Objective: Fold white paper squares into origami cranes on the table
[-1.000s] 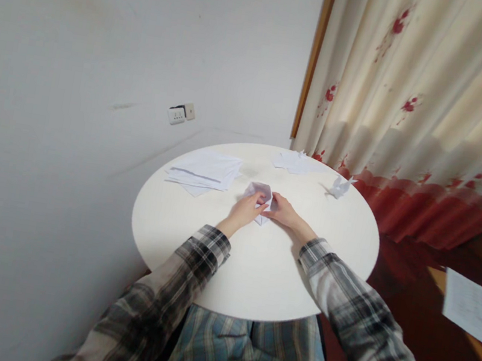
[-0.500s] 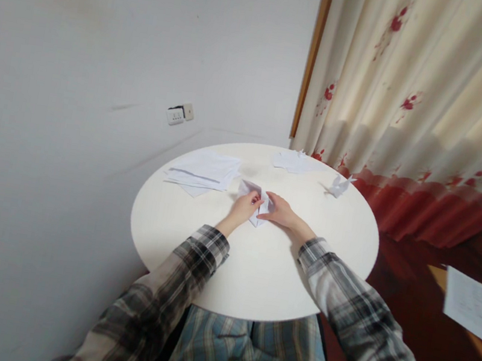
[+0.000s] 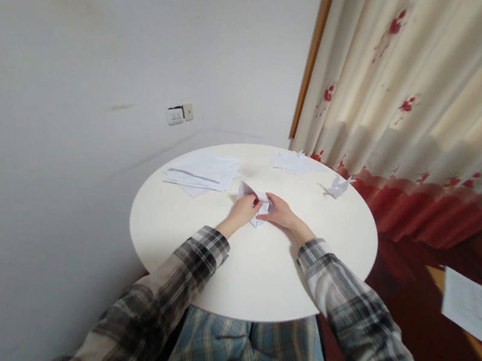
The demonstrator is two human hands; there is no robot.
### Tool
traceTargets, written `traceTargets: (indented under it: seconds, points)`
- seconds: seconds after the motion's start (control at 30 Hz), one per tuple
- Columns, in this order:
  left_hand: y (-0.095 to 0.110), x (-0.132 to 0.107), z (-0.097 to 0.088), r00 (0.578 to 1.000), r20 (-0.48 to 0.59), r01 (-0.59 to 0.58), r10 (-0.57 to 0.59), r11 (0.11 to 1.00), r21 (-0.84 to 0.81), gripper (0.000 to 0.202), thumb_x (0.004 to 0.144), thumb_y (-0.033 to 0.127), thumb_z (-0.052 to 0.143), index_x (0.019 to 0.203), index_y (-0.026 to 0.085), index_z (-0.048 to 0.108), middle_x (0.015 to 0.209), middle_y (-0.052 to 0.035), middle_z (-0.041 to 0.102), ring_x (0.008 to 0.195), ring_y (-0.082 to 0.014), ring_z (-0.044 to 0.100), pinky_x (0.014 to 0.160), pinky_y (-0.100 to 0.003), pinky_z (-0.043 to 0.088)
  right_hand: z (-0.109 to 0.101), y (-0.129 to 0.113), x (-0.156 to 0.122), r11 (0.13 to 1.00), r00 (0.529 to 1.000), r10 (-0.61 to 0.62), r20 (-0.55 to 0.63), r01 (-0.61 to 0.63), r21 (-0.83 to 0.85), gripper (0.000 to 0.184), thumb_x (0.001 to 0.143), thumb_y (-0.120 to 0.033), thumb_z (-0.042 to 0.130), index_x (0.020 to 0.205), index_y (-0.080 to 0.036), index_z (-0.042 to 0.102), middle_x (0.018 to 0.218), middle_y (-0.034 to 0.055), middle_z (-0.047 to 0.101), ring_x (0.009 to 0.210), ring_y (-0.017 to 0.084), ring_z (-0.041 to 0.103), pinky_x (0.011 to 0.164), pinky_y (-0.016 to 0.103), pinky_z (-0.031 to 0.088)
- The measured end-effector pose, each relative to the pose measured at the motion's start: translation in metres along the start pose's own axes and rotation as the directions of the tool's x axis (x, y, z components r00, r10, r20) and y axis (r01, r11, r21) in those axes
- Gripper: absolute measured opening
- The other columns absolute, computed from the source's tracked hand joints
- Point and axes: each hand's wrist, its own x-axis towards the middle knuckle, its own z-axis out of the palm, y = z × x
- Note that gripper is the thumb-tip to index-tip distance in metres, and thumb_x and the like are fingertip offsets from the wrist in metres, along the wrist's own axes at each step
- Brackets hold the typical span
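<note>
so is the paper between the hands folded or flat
Folded: the paper is a small creased shape held by left hand and right hand.

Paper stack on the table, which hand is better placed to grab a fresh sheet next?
Left, likely. The left hand holds the folded paper on the side facing the paper stack; the right hand would have to cross over.

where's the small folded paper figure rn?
Head view: the folded paper figure sits at the far right of the round table, near the curtain, just right of the loose sheets at the far edge.
</note>
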Motion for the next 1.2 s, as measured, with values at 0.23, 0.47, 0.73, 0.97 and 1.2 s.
traceTargets:
  seconds: [0.23,0.47,0.73,0.97,1.2]
  points:
    - [0.002,-0.001,-0.002,0.999,0.008,0.039,-0.039,0.999,0.034,0.024,0.078,0.027,0.056,0.093,0.01,0.065,0.092,-0.0134,0.068,0.085,-0.0206,0.062,0.077,-0.029,0.046,-0.002,-0.003,-0.001,0.999,1.0,-0.009,-0.005,0.009,0.035,0.079,0.055,-0.046,0.074,0.123,-0.017,0.046,0.121,0.0118,0.054,0.111,0.026,0.05,0.096,0.042,0.035]
    - [0.006,-0.003,-0.005,0.995,0.041,0.085,-0.088,0.994,0.065,0.024,0.077,0.026,0.056,0.092,0.012,0.067,0.094,-0.0126,0.068,0.088,-0.0196,0.063,0.079,-0.027,0.046,-0.002,-0.004,0.0,0.999,1.0,-0.011,-0.006,0.011,0.049,0.078,0.054,-0.045,0.075,0.121,-0.018,0.048,0.118,0.011,0.055,0.109,0.027,0.051,0.095,0.043,0.036]
    - [0.005,0.001,-0.006,0.997,0.021,0.072,-0.071,0.997,-0.009,0.022,0.073,0.019,0.057,0.087,0.007,0.067,0.088,-0.0155,0.068,0.081,-0.0223,0.064,0.074,-0.03,0.048,-0.002,-0.003,0.0,1.0,1.0,-0.006,0.01,0.006,0.022,0.076,0.056,-0.044,0.074,0.122,-0.019,0.047,0.122,0.0107,0.053,0.112,0.027,0.049,0.096,0.042,0.034]
    - [-0.001,0.001,-0.003,0.982,0.035,0.186,-0.183,0.952,-0.243,0.024,0.069,0.017,0.058,0.089,0.007,0.065,0.089,-0.0142,0.068,0.079,-0.0219,0.064,0.067,-0.027,0.048,-0.003,-0.004,-0.002,1.0,1.0,0.01,0.024,-0.01,-0.003,0.081,0.057,-0.045,0.073,0.126,-0.013,0.043,0.127,0.0139,0.049,0.115,0.026,0.047,0.099,0.04,0.033]
    - [-0.008,0.006,0.002,0.988,0.063,0.152,-0.138,0.915,-0.373,0.017,0.07,0.019,0.057,0.082,0.009,0.064,0.083,-0.0101,0.068,0.073,-0.0187,0.062,0.063,-0.026,0.047,-0.002,-0.005,-0.002,1.0,1.0,0.026,0.013,-0.026,-0.004,0.083,0.057,-0.046,0.073,0.126,-0.013,0.044,0.127,0.0143,0.05,0.116,0.028,0.047,0.099,0.042,0.033]
